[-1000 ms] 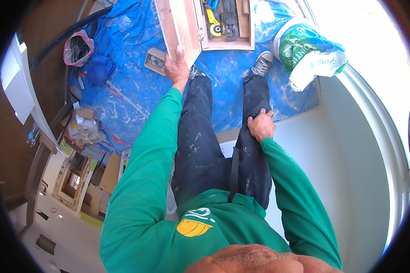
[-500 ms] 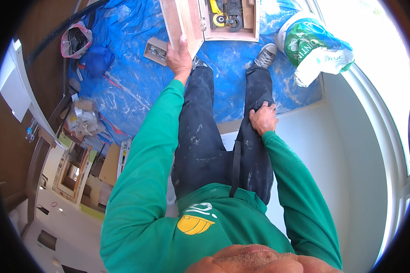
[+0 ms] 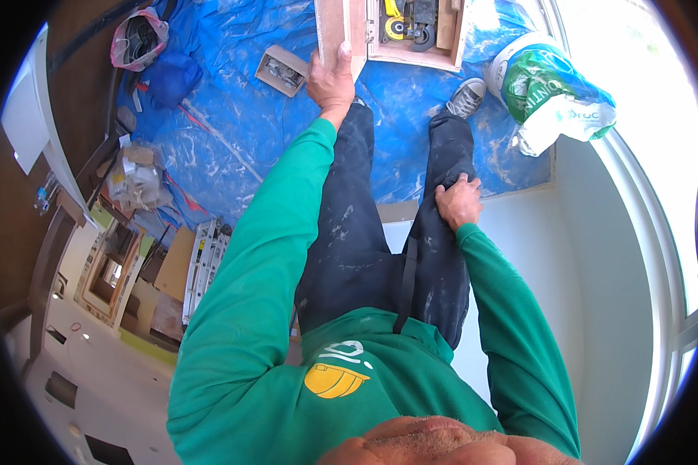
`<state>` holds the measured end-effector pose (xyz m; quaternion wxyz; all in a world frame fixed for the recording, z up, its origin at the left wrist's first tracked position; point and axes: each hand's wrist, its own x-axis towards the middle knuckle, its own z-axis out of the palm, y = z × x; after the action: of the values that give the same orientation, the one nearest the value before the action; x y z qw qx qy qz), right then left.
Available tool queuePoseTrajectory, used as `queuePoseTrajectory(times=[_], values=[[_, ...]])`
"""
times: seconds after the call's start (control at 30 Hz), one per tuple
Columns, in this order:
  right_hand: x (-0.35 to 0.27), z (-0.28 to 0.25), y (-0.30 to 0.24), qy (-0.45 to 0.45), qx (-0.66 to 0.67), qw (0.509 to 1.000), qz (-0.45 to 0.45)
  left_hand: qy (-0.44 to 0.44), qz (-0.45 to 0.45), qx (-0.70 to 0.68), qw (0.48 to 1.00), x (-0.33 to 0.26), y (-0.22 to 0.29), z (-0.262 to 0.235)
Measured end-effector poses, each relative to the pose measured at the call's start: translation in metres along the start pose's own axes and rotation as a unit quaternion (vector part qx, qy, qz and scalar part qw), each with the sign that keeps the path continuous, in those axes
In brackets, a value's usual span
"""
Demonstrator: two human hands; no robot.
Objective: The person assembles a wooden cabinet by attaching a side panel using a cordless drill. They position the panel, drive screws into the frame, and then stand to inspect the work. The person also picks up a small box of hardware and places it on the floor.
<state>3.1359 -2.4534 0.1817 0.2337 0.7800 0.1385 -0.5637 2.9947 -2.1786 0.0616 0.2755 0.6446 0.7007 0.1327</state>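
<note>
My left hand [image 3: 330, 85] is closed on the pale wooden lid [image 3: 332, 29] of a tool case, thumb up along its edge. The lid stands open, hinged on the left of the wooden case [image 3: 420, 58]. Inside lies a yellow and black power tool [image 3: 405, 28], partly cut off by the top of the picture. Beside my left hand a small open wooden box [image 3: 274, 80] holds grey metal parts. My right hand [image 3: 459, 201] rests over my right knee [image 3: 449, 159], its fingers spread on the dark trouser leg and partly hidden behind it.
Blue plastic sheeting [image 3: 225, 128] covers the floor, dusty with white. To the right, a green and white plastic sack [image 3: 546, 89] slumps over a bucket. A pink-edged bag [image 3: 139, 40], a blue bundle [image 3: 170, 80] and a clear bag [image 3: 138, 180] lie left. A large window borders the right.
My view has shifted, so the scene sits farther right. The lid looks narrower, tilted a little toward the case, with my left hand still on it. My right hand stays on the knee.
</note>
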Motion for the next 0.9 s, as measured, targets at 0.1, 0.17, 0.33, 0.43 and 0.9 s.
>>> queuePoseTrajectory(times=[0.1, 0.17, 0.33, 0.43, 0.9], values=[[-0.002, -0.002, -0.001, -0.002, 0.005, 1.000, 0.001, -0.002, -0.001, 0.014, 1.000, 0.002, -0.003, 0.000], [-0.001, 0.001, 0.000, 0.002, 0.006, 1.000, 0.000, -0.003, -0.001, 0.009, 1.000, 0.002, -0.003, -0.002], [0.000, 0.007, 0.001, 0.008, 0.015, 1.000, -0.005, -0.013, -0.006, -0.012, 1.000, 0.001, -0.002, -0.004], [-0.002, 0.004, -0.002, 0.007, 0.013, 1.000, -0.006, -0.012, -0.006, -0.017, 1.000, 0.001, -0.004, -0.001], [-0.004, 0.014, -0.004, 0.024, -0.007, 1.000, -0.011, -0.011, 0.002, -0.001, 1.000, -0.001, 0.005, -0.007]])
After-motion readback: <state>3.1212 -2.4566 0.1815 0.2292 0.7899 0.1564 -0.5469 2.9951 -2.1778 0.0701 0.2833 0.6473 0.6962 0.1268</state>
